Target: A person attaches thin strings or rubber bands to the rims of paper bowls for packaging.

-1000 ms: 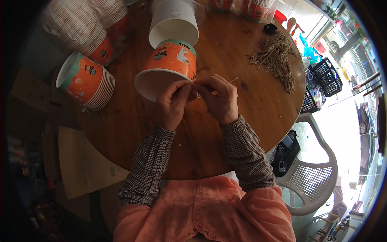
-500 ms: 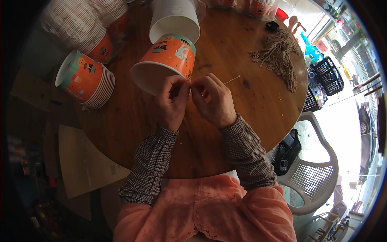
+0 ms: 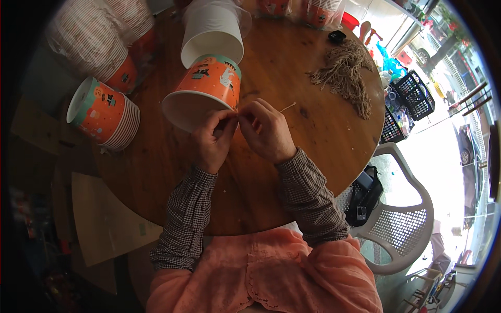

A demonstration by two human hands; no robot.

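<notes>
Both hands meet at the side of an orange paper bucket [image 3: 213,78] with a teal band and animal pictures, which lies tipped with its white-rimmed mouth toward me. My left hand [image 3: 213,145] is closed in a pinch in front of the rim. Against its fingertips, my right hand [image 3: 267,133] pinches too. A thin tan cord [image 3: 288,107] sticks out beyond the right hand's knuckles; the stretch at the fingertips is hidden. What the left fingertips grip is too small to make out. Behind the orange bucket, a stack of white buckets [image 3: 213,47] lies on its side.
On the round wooden table [image 3: 313,161], a bundle of tan cords [image 3: 347,73] lies at right, beside a small black object [image 3: 336,36]. Nested orange buckets [image 3: 107,112] stand tilted at left, near plastic-wrapped stacks [image 3: 86,39]. A plastic chair [image 3: 402,224] holds a black bag [image 3: 368,195].
The whole view has shifted slightly, so things sit a little further left. My hands stay pinched together at the bucket's side, with only a small change in the fingers.
</notes>
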